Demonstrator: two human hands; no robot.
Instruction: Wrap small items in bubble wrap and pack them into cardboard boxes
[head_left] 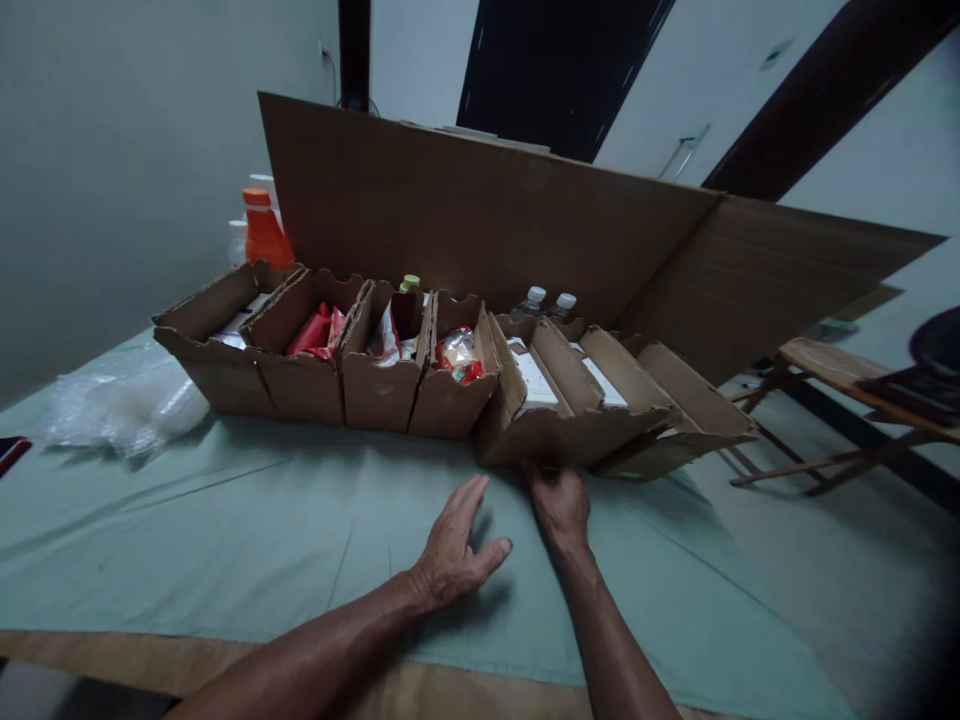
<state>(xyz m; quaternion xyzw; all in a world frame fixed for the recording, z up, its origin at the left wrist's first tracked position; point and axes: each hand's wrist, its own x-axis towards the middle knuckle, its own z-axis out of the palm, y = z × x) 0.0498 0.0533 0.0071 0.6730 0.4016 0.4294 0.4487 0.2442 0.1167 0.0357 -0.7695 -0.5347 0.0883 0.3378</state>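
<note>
A row of open cardboard trays (375,385) stands on a pale green cloth (225,530). The trays hold red snack packets (319,332), white cartons (534,378) and small bottles (534,298). My left hand (454,548) lies flat on the cloth with fingers stretched out, just in front of the trays and holding nothing. My right hand (559,500) reaches under the front edge of the tilted cardboard tray (570,425) at the right end. Its fingers curl against that edge and are partly hidden.
A large cardboard sheet (480,215) stands behind the trays. An orange bottle (264,232) sits at the back left. Crumpled clear plastic (124,405) lies on the cloth at left. A wooden folding stand (840,380) is on the floor at right.
</note>
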